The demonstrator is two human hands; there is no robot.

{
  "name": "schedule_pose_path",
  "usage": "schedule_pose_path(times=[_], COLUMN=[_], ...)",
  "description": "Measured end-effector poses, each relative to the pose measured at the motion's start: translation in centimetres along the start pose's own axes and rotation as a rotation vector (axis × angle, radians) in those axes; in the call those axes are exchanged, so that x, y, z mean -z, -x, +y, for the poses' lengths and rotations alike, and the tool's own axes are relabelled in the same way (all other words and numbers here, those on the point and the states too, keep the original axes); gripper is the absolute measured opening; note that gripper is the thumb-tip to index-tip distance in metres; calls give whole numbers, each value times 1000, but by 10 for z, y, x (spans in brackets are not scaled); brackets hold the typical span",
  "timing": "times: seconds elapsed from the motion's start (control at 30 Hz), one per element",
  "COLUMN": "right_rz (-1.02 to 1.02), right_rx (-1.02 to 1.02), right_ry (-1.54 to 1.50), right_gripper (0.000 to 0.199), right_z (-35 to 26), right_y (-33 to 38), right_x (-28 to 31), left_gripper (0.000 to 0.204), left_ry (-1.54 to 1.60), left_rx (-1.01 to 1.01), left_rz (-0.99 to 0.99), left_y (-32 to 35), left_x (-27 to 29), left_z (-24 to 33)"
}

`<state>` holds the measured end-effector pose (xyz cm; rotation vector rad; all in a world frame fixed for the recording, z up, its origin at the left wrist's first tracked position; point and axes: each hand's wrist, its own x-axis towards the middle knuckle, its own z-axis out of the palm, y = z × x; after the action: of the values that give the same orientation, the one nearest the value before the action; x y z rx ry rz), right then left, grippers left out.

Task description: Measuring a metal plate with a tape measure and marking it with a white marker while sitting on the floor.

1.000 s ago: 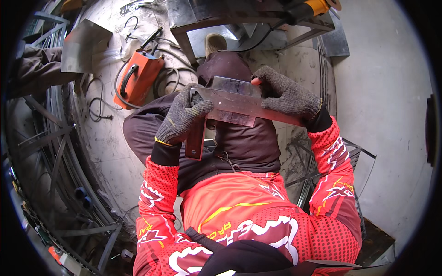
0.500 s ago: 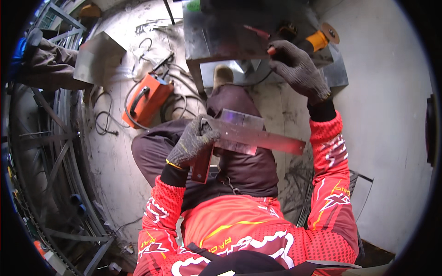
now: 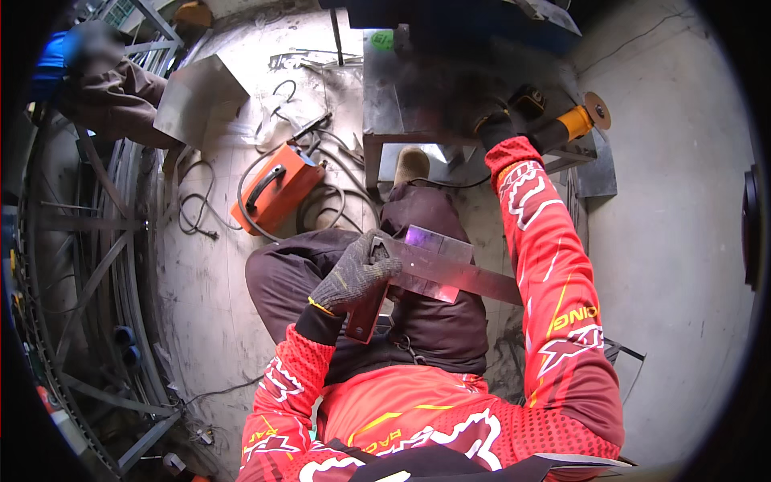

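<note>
My left hand (image 3: 353,277), in a grey knit glove, is closed on the corner of a metal try square (image 3: 482,277). The long blade points right above my thigh; the reddish stock angles down toward my lap. A small flat piece of sheet metal (image 3: 438,244) lies against the blade, its edges showing on both sides. My right hand (image 3: 487,112), in a dark glove, reaches over the metal table (image 3: 409,104) at the far side. Shadow hides its fingers, so what it touches cannot be made out. Close by sits a small black and yellow tool (image 3: 528,102).
A yellow angle grinder (image 3: 577,122) with a brown disc lies at the table's right edge. An orange box-shaped machine (image 3: 277,189) with cables stands on the floor. Another person's trousered leg (image 3: 120,100) and a sheet metal piece (image 3: 201,104) are upper left; metal racking (image 3: 88,233) lines the left.
My right hand has moved away from me, from above the table's near edge into the shadow over its top. My left hand still grips the try square. The view has shifted slightly.
</note>
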<state>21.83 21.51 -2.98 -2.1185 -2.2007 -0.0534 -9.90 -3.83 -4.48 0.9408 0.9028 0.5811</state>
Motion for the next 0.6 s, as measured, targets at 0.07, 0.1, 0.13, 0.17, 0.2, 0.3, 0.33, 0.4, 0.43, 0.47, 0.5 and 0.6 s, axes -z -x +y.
schedule_pose_path(times=[0.07,0.1,0.13,0.17,0.2,0.3,0.33,0.4,0.43,0.47,0.5,0.6], right_rz=[-1,0,4,9,14,22,-19,-56,-77,-99,-102,-169], right_rx=[43,63,82,99,117,157,188,198,235,273,272,143], right_ry=[6,9,15,22,29,37,55,87,102,117,117,93], right_gripper=[43,43,43,44,44,44,45,46,47,47,47,41], right_z=[-2,-3,-1,0,1,-7,-26,-31,-28,-25,-23,-8], right_y=[-3,-3,-3,-2,-2,5,12,19,19,20,22,27], right_x=[0,0,1,2,2,13,32,58,64,68,72,80], left_gripper=[31,33,33,34,36,37,37,36,36,35,35,34], left_ry=[56,-59,-57,-42,-28,53,56,72,72,90,110,83], left_rx=[7,-6,-4,-8,-11,-18,-14,-29,-28,-43,-58,-37], left_rz=[-16,5,0,-15,-31,-49,-30,-58,-62,-77,-91,-66], left_y=[-1,0,-2,-4,-5,-6,-2,-4,-5,-6,-6,-7], left_x=[1,3,2,1,0,-2,2,3,4,5,6,5], left_z=[-1,0,1,1,2,-5,-9,-15,-17,-20,-23,-22])
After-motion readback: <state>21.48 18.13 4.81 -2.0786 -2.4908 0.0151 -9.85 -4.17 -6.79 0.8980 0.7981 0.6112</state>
